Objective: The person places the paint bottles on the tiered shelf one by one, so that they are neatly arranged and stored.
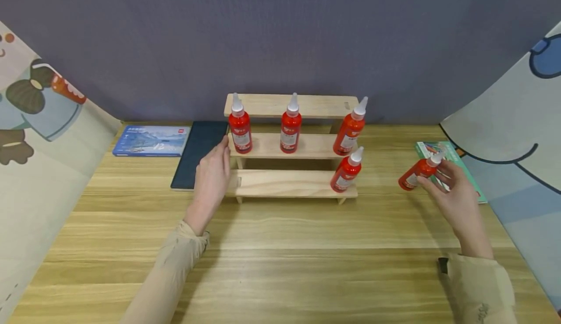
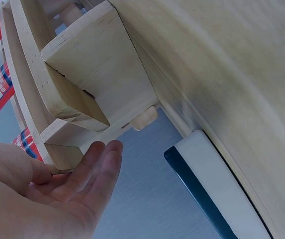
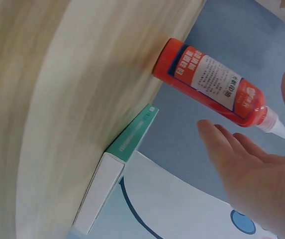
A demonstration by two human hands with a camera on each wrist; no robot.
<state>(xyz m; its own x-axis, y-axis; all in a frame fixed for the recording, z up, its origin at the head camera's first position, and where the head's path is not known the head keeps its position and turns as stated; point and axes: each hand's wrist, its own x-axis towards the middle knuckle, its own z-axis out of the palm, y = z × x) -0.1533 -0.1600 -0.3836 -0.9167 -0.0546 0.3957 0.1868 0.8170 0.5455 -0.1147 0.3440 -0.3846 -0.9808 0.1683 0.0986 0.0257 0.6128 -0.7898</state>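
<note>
On the right of the table, a red squeeze bottle with a pale pointed nozzle stands base down. My right hand is around its upper part; in the right wrist view thumb and fingers are spread, with gaps to the bottle. My left hand is at the left end of a three-tier wooden rack, its extended fingers touching the end of the middle tier. Three similar red bottles stand along that tier, among them a middle bottle. Another red bottle is at the right of the lowest tier.
A dark-covered book lies left of the rack, close to my left hand, with a blue box beyond it. Beneath my right hand lies a green box. A grey partition rises behind the rack.
</note>
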